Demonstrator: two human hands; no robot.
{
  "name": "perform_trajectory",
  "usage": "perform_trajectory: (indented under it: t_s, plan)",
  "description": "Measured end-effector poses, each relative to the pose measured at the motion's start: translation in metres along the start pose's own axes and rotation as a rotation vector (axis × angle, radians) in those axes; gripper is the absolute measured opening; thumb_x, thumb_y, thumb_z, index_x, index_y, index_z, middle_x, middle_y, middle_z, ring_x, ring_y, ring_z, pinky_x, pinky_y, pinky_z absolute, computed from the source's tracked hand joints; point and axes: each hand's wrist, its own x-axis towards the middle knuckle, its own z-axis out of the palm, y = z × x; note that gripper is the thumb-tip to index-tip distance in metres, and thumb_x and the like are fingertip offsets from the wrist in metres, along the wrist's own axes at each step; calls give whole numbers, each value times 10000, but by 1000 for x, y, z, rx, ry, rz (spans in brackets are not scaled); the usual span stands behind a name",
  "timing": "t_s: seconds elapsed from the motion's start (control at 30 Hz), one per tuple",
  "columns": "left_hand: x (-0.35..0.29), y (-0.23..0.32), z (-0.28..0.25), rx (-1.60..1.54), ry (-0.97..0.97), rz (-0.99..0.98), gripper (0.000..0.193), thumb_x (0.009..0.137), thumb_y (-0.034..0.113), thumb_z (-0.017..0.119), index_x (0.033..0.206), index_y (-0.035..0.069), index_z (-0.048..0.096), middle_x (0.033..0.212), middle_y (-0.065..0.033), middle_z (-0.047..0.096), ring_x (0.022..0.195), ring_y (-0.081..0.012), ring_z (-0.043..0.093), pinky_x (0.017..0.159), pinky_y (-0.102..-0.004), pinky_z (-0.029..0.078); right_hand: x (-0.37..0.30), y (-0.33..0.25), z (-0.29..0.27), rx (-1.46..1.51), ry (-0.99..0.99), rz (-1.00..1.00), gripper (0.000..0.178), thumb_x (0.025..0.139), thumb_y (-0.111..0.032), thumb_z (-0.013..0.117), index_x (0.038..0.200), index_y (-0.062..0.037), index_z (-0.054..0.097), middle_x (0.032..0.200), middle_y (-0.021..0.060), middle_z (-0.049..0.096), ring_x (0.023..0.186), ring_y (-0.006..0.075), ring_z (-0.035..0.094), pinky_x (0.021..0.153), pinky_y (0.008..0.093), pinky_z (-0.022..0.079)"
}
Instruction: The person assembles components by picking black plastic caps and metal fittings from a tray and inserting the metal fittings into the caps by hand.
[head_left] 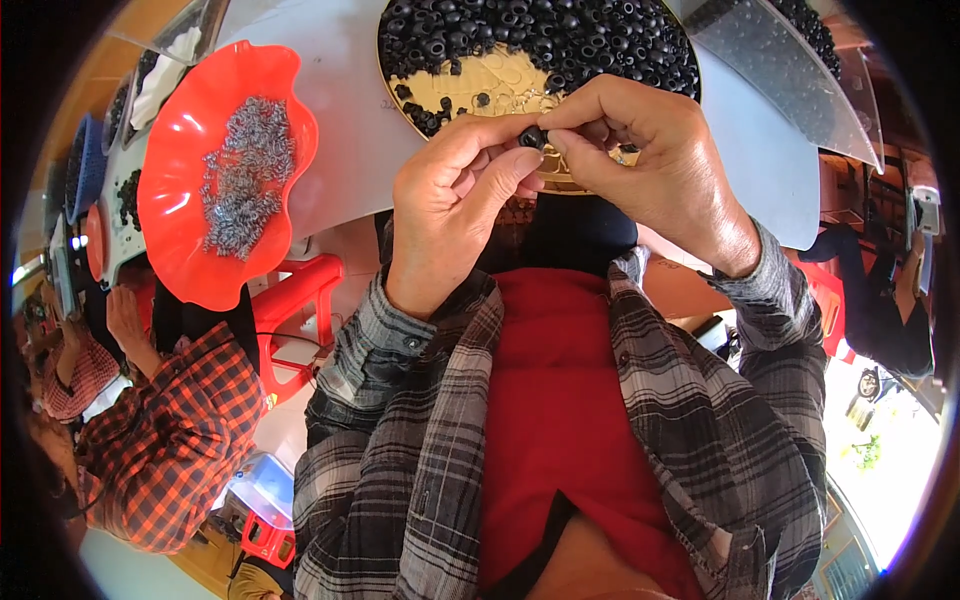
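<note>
Over the near edge of a round golden tray [440, 90], both my hands meet at a small black round plastic part [533, 138]. My left hand [450, 190] pinches it from the left between thumb and index finger. Thumb and index finger of my right hand [655, 150] are closed at its right edge; whether they also hold something smaller is hidden. Many loose black plastic parts [600, 40] of the same look lie heaped toward the tray's far side. To the left, a red wavy-rimmed bowl [175, 190] holds a pile of small metal springs [245, 180].
The tray and bowl rest on a pale table [345, 140]. A clear plastic bin [800, 75] stands at the far right. Left of me sits a person in an orange checked shirt [180, 430], beside a red plastic stool [300, 300]. A blue basket [88, 165] is at the far left.
</note>
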Motion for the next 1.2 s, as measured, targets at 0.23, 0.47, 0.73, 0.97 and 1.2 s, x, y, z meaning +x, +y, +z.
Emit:
perform_trajectory:
  t_s: [0.23, 0.47, 0.73, 0.97, 1.2]
  plan:
    - [3, 1, 7, -33, 30, -18, 259, 965, 7, 626, 1209, -81, 615, 1016, -80, 623, 840, -124, 664, 753, -245, 573, 0, 1, 1, 41, -17, 82, 111, 899, -62, 685, 970, 20, 661, 814, 97, 730, 756, 138, 726, 678, 264, 577]
    - [3, -2, 2, -67, 47, 7, 266, 942, 0, 648, 1201, -58, 640, 1020, -60, 616, 881, -119, 640, 786, -249, 548, 2, -2, -4, 231, -83, 182, 168, 934, -74, 668, 1053, 41, 638, 891, 76, 721, 851, 110, 695, 761, 241, 564]
    - [7, -8, 0, -26, 25, 144, 269, 917, -35, 666, 1185, -49, 656, 1098, -58, 545, 950, -107, 602, 812, -227, 530, 5, -8, -9, 315, -130, 268, 169, 938, -89, 672, 1046, 37, 638, 909, 58, 709, 863, 89, 674, 771, 231, 550]
    - [6, -13, 2, -53, 62, 261, 288, 899, -27, 683, 1187, -40, 665, 1252, -117, 526, 1089, -170, 593, 899, -280, 533, 11, -13, -18, 507, -207, 412, 214, 934, -133, 696, 1064, 26, 633, 921, 67, 696, 782, 80, 640, 718, 224, 527]
    - [7, -3, 3, -48, -3, 379, 262, 895, -26, 670, 1156, -49, 677, 1352, -201, 555, 1193, -290, 601, 982, -404, 525, 4, -5, -9, 860, -238, 545, 309, 934, -263, 722, 1061, 7, 640, 901, 51, 664, 716, 104, 606, 686, 235, 516]
